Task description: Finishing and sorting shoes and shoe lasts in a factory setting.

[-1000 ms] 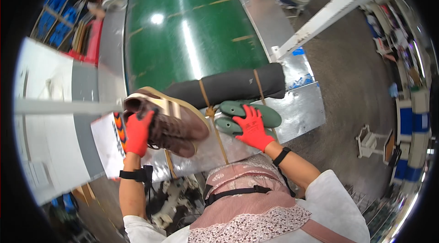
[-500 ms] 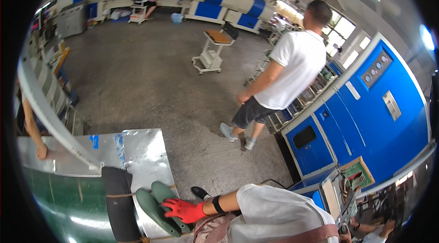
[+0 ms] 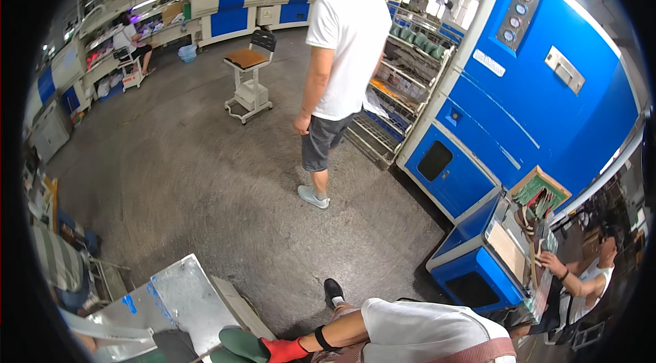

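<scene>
My right hand [image 3: 284, 350], in a red glove with a black band on the forearm, shows at the lower edge. It is closed on a green shoe last [image 3: 244, 342], with part of a second green last [image 3: 222, 355] beside it. The frame's edge cuts off the lower part of the hand and the lasts, so most of the fingers are hidden. To the left of the lasts lies a dark grey pad [image 3: 174, 346], next to a bare metal tabletop [image 3: 181, 295]. My left hand is out of view.
A person in a white shirt [image 3: 348, 49] stands ahead, beside a wire rack [image 3: 400, 100] holding green lasts. A blue machine [image 3: 519, 117] stands on the right, with a seated co-worker [image 3: 581, 288] near it. A wheeled chair [image 3: 247, 76] stands further off.
My view has swung to the right, so the metal table and lasts sit lower in the picture. The gloved hand stays at the lasts. The person ahead has changed stance.
</scene>
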Action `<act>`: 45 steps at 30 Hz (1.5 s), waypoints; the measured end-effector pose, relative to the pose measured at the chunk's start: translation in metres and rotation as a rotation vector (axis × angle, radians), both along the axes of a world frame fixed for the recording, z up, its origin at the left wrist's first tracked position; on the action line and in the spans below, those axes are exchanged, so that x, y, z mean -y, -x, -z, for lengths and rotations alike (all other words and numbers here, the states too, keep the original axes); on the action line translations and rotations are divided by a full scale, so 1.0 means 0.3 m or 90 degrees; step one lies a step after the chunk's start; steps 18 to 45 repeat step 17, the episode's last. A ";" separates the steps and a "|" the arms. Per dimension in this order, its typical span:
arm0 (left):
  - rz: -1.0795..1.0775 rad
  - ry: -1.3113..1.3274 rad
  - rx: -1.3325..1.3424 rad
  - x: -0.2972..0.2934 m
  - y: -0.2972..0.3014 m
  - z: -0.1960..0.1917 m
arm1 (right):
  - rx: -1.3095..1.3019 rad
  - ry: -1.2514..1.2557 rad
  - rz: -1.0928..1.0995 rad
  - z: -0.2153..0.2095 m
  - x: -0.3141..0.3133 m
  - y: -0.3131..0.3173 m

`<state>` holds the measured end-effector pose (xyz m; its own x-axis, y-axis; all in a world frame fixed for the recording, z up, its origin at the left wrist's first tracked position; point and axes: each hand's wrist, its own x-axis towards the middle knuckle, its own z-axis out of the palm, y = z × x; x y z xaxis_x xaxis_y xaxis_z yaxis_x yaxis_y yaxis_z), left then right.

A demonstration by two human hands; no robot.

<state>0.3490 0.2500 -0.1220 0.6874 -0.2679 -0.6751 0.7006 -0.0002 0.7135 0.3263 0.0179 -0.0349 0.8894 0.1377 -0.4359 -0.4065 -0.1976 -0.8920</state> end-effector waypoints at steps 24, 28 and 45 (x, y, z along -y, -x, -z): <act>0.198 0.058 -0.053 1.359 -0.171 -0.561 | 0.010 -0.238 0.384 -0.195 1.294 0.183; 0.198 0.058 -0.053 1.359 -0.171 -0.561 | 0.010 -0.238 0.384 -0.195 1.294 0.183; 0.198 0.058 -0.053 1.359 -0.171 -0.561 | 0.010 -0.238 0.384 -0.195 1.294 0.183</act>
